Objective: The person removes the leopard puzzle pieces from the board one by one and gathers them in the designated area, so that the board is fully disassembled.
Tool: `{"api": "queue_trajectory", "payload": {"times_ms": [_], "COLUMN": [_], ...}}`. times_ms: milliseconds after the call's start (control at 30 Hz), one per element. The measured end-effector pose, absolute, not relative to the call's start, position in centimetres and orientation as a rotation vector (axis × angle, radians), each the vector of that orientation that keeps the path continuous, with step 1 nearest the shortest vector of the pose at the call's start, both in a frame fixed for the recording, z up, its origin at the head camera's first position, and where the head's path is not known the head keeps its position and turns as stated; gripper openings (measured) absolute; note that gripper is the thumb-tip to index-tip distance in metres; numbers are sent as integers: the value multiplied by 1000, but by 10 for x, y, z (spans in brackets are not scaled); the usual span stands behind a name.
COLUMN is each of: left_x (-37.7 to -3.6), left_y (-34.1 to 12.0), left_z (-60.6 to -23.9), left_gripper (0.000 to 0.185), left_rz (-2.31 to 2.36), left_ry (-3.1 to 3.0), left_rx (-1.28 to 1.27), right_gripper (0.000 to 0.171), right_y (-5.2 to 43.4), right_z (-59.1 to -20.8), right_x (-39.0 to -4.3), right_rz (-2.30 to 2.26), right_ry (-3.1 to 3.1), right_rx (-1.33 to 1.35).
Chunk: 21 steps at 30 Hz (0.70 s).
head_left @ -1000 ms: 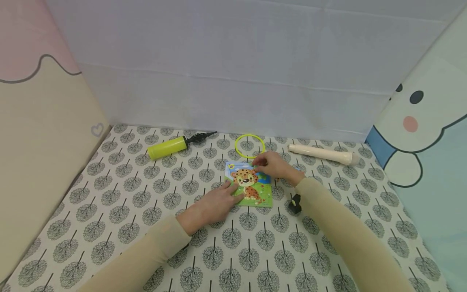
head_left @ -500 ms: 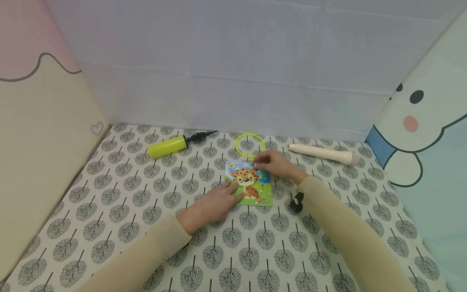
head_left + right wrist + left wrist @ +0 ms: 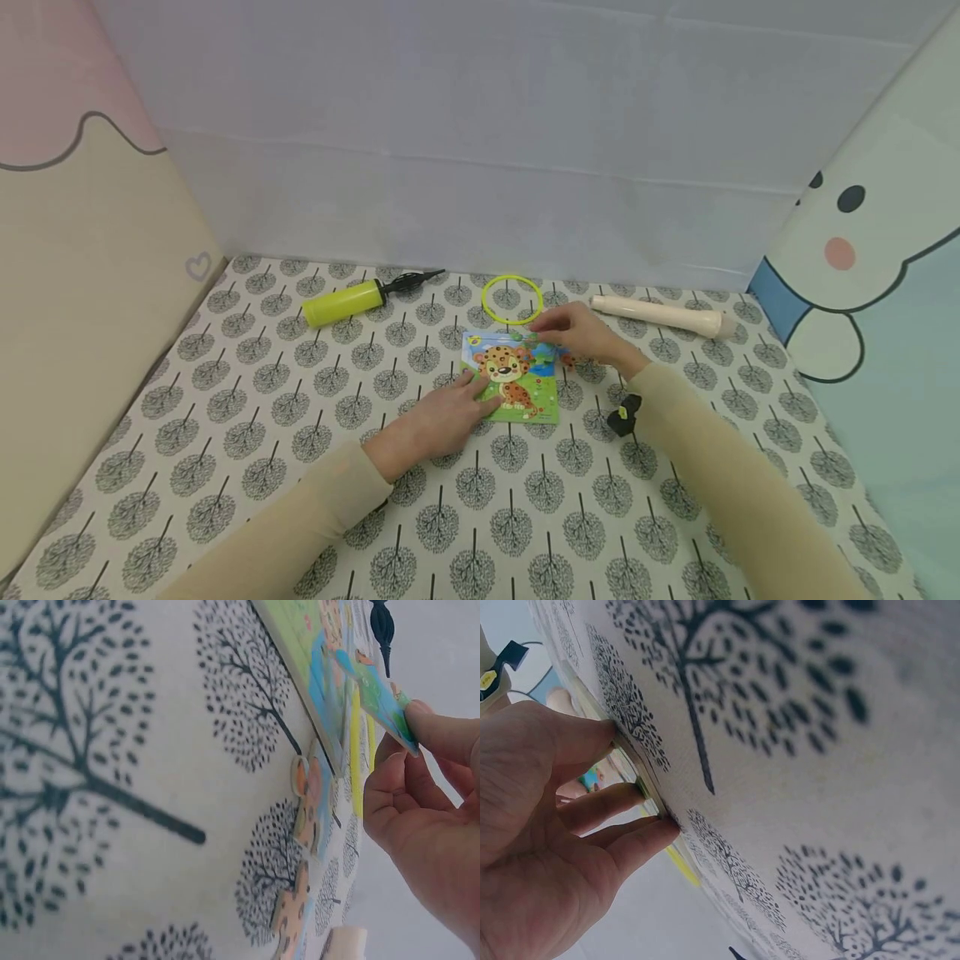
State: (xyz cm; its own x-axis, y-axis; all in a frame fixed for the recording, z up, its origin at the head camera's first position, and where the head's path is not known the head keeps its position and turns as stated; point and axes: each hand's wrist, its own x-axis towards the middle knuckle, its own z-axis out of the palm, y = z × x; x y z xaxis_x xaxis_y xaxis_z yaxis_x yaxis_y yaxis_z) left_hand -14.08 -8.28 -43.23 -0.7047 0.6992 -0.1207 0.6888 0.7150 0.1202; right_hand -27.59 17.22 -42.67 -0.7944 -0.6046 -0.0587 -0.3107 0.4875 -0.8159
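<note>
The leopard puzzle (image 3: 512,375) lay flat on the tree-print cloth (image 3: 247,433), about the middle of it, a little toward the far wall. From the head view, my left hand (image 3: 442,414) rested on the cloth at the puzzle's near left corner, fingers straight and pressing its edge. My right hand (image 3: 583,333) was at the puzzle's far right corner, fingertips pinching a thin puzzle piece (image 3: 542,344) there. Beyond the puzzle lay a yellow ring (image 3: 512,299), to the far left a yellow pump (image 3: 351,302), to the far right a cream tube (image 3: 663,316). A small black clip (image 3: 624,414) sat just beside my right sleeve.

From the left wrist, my left hand (image 3: 551,847) had its fingers (image 3: 604,806) laid out against the puzzle's thin edge (image 3: 641,791), nothing clasped.

From the right wrist, my right hand (image 3: 427,825) pinched the puzzle piece (image 3: 379,697) between thumb and forefinger, lifted just off the puzzle (image 3: 307,667). Loose orange pieces (image 3: 304,817) lay on the cloth near it.
</note>
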Motion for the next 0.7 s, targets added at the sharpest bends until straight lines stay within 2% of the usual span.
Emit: {"api": "queue_trajectory", "payload": {"times_ms": [700], "left_x": [-140], "left_y": [-83], "left_z": [-433], "left_gripper": [49], "left_rz": [73], "left_ry": [2791], "left_rx": [1162], "right_gripper": [26], "right_y": [273], "right_z": [-412], "right_x": [-278], "right_rz": [-1220], "right_ry": [2372], "right_rx": [-470]}}
